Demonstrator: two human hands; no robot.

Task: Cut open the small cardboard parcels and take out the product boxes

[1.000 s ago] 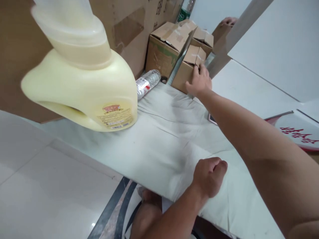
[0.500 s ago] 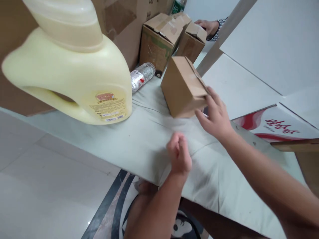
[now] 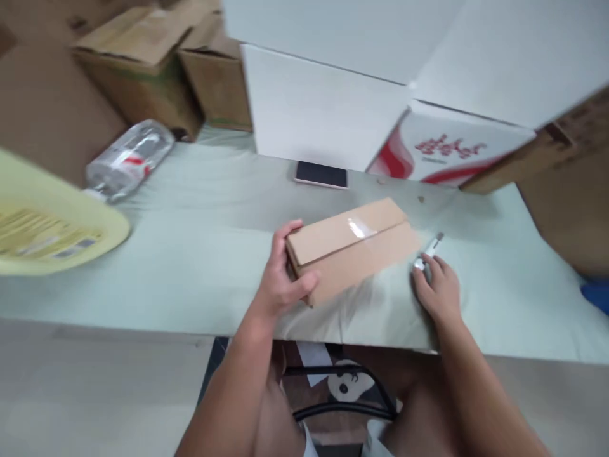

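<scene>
A small brown cardboard box (image 3: 354, 238) lies tilted on the cloth-covered table in front of me, with a piece of clear tape on its top seam. My left hand (image 3: 284, 276) grips the box's left end, thumb on the near side and fingers on the far side. To the right of the box, my right hand (image 3: 438, 289) has its fingers closed on the near end of a slim white tool with a grey tip, which looks like a utility knife (image 3: 432, 247). Part of it is hidden under the fingers.
Behind the box a phone (image 3: 321, 174) lies against a white carton (image 3: 328, 108). A clear plastic bottle (image 3: 130, 158) rests on its side at left, near a yellow detergent jug (image 3: 52, 222). Brown cartons (image 3: 143, 76) stand at the back left. A red-and-white box (image 3: 447, 146) is at right.
The view has swung right. The box has come nearer and passed from my right hand to my left. My right hand has moved right, onto the white tool.
</scene>
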